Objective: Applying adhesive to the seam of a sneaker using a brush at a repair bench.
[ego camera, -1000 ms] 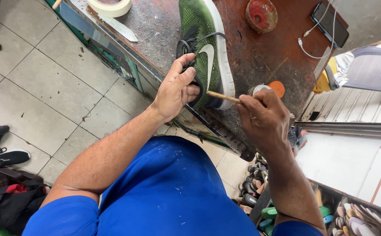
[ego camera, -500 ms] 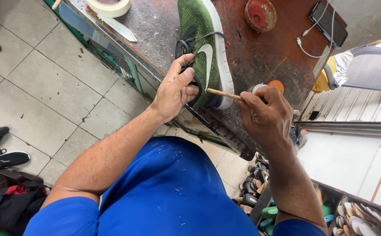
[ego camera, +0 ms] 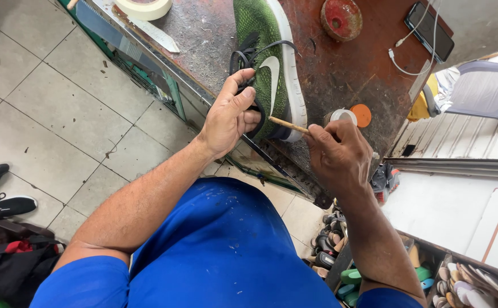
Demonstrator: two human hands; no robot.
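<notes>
Worn rusty counter: green shoe is steadied at its heel by the left hand; at three o'clock, a thin stick is pinched in the right hand, its tip at the sole edge; work appears midway.

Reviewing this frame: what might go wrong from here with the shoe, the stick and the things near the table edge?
1. The green shoe lies near the worn table's edge, steadied only by the left hand at its heel; it might slide off.
2. The thin wooden stick in the right hand may slip off the sole's rim and smear the fabric.
3. The small open can sits right behind the right hand and may be knocked over.
</notes>
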